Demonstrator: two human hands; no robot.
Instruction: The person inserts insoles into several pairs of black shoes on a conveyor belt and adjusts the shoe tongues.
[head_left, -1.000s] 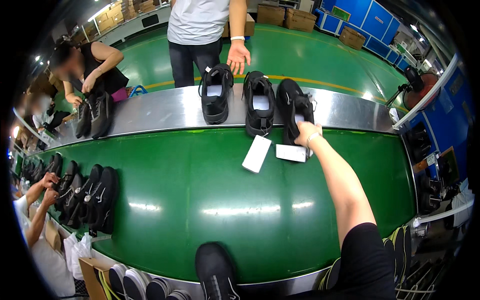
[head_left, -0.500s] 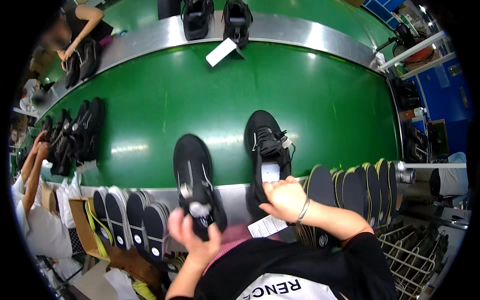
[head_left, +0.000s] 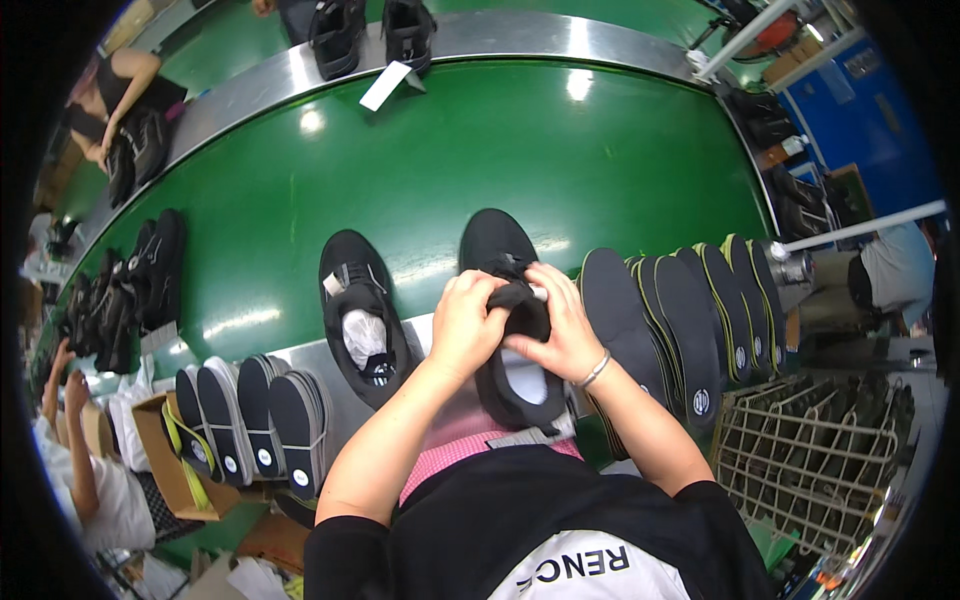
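Note:
Two black lace-up shoes stand side by side with toes pointing away from me. On the right shoe (head_left: 497, 240), my left hand (head_left: 466, 322) and my right hand (head_left: 566, 330) pinch the raised black tongue (head_left: 526, 312) from either side. The tongue is folded up over the laces, which my fingers mostly hide. Inside that shoe a pale insole (head_left: 524, 376) shows, and a white tag (head_left: 520, 437) hangs at its heel. The left shoe (head_left: 350, 258) is untouched, with crumpled white paper (head_left: 364, 334) in its opening.
Stacked insoles stand on the right (head_left: 612, 300) and left (head_left: 301, 420) along the near metal edge. A wire rack (head_left: 800, 460) is at the lower right. More black shoes (head_left: 160, 265) are on the green belt (head_left: 440, 150). Another person's arm (head_left: 132, 90) works at the far left.
My left hand has left the left shoe and joined my right hand at the right shoe. Both hands now grip its tongue. The whole view has shifted slightly.

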